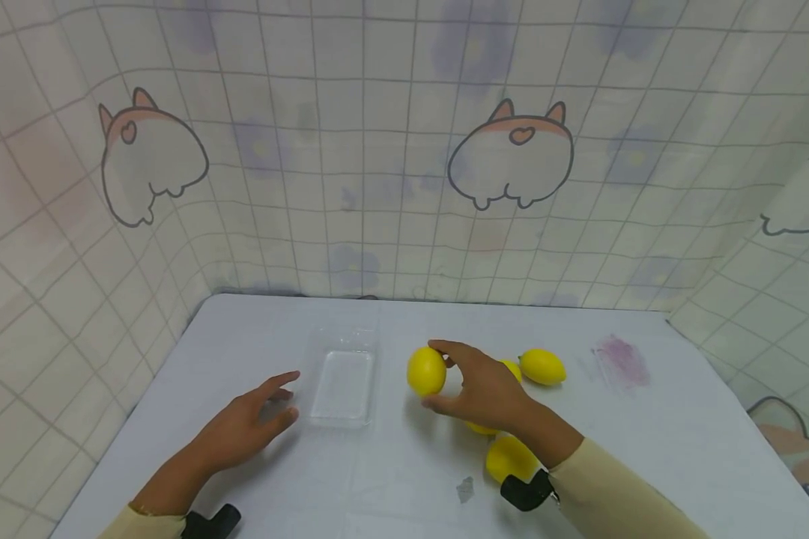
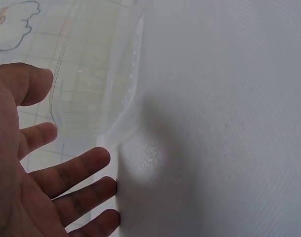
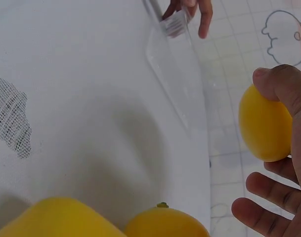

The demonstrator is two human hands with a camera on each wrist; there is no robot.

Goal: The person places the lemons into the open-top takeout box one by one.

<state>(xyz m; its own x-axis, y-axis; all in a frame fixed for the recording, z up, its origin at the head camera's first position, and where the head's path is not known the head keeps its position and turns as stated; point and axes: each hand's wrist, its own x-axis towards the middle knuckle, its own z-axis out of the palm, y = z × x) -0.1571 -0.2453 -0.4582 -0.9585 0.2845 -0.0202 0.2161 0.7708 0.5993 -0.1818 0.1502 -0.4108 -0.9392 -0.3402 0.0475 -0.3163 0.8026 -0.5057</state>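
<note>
Left hand (image 1: 243,430), lower left of the frame: grip wide, fingers loosely parted, near the box's left side. Clear plastic box (image 1: 341,389), lower centre: on the white desk (image 1: 411,486). Yellow lemon (image 1: 427,371), just below and right of the frame's centre: raised above the desk. Right hand (image 1: 488,389), lower right of centre: grip holding that lemon between thumb and fingers. Other lemons (image 1: 542,367), lower right: on the desk, some partly hidden by the right hand. Pink patch (image 1: 620,363), farther right.
</note>
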